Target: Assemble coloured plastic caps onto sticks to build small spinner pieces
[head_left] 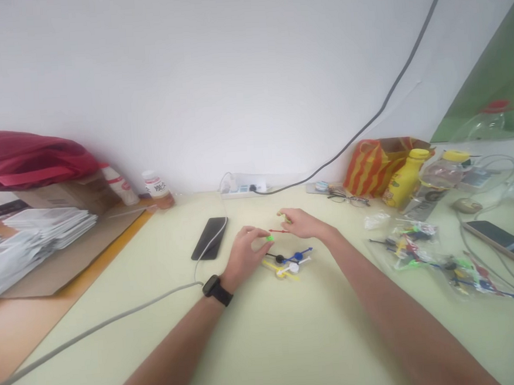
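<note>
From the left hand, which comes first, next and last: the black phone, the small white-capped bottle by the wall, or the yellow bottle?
From the left hand:
1. Black phone, just to its left.
2. White-capped bottle, far left by the wall.
3. Yellow bottle, far right.

white wall, pale yellow table, even light

This looks like a work desk in an office or a study room. The pale yellow desk stands against a plain white wall. A power strip lies by the wall, and a phone is charging on a cable. Stacks of paper and a cardboard box sit to the left. Drink bottles, glasses and bags of small plastic pieces lie to the right.
</note>
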A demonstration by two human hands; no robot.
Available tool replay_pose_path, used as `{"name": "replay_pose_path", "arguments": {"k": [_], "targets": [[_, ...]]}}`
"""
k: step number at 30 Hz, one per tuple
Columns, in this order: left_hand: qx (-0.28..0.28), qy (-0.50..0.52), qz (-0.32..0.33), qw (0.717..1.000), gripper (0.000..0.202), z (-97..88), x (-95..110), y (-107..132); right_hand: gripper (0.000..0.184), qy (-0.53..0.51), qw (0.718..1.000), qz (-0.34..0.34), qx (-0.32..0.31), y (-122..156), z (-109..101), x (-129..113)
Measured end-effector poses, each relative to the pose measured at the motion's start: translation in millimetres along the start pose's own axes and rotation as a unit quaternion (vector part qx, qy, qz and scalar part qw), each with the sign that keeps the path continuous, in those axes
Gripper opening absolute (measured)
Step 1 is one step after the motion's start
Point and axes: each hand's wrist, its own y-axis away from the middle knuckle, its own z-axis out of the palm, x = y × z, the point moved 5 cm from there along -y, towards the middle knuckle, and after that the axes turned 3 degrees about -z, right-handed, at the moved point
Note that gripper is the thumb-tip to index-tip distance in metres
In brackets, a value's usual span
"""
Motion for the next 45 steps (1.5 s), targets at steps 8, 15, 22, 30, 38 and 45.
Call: {"name": "replay_pose_path", "arguments": {"k": [8,15,22,30,38,45], "targets": [[-0.04,-0.089,-0.035,0.995,0.018,9.8,-23.7,-3.9,0.016,0.044,0.999,-0.006,-0.031,9.1,-4.5,-16.4],[-0.015,-0.094,-0.026,0.995,0.025,6.9,-34.0,-3.7,0.013,0.034,0.962,-0.043,-0.266,22.5,25.8,-58.4],[-0.053,-0.134,0.026,0.989,0.031,7.5,-21.4,-5.2,0.015,-0.042,0.986,-0.014,-0.158,16.3,8.3,-43.2],[0.013,-0.164,-0.003,0.986,0.018,-3.8,-17.2,-7.2,0.008,-0.129,0.991,-0.014,-0.026,5.1,-5.1,-27.0],[0.055,-0.125,0.004,0.991,0.017,-10.4,-9.9,-7.6,0.011,-0.181,0.98,-0.013,0.081,-1.6,-14.4,-19.8],[0.033,0.052,0.044,0.997,0.029,-11.9,20.1,-5.2,0.01,-0.367,0.929,-0.035,0.02,-3.3,9.4,-43.1]]}}
